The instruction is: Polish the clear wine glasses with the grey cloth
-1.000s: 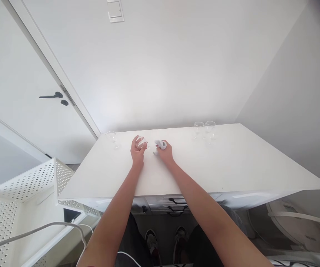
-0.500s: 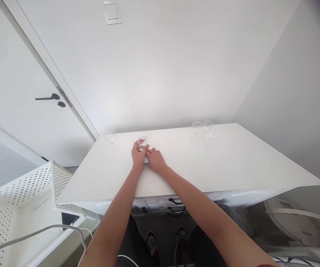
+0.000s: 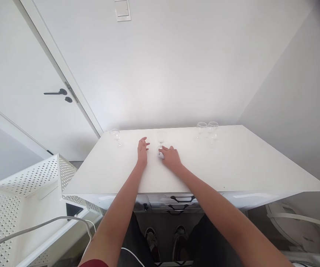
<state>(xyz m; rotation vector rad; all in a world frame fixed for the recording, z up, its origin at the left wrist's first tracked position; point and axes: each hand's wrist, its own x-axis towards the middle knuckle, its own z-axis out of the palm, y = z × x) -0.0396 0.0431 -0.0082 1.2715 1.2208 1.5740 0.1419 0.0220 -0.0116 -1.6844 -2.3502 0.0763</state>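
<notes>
A clear stemmed glass (image 3: 161, 137) stands upright on the white cabinet top (image 3: 226, 163), in front of my hands. My right hand (image 3: 172, 157) is closed around a small white wad (image 3: 161, 155) that looks like a cloth or tissue. Its fingertips are at the foot of the glass; I cannot tell whether they grip the foot too. To the left of that glass, my left hand (image 3: 142, 149) is held with fingers apart and nothing in it.
Another stemmed glass (image 3: 115, 135) stands near the left back edge. Two more, a nearer glass (image 3: 212, 129) and its neighbour (image 3: 201, 129), stand close together at the back right. A white perforated rack (image 3: 37, 178) and a cable (image 3: 37, 233) are at the lower left.
My left hand has let go of the glass and opened. The glass now stands further right on the cabinet top, and my right hand has moved right with the white wad.
</notes>
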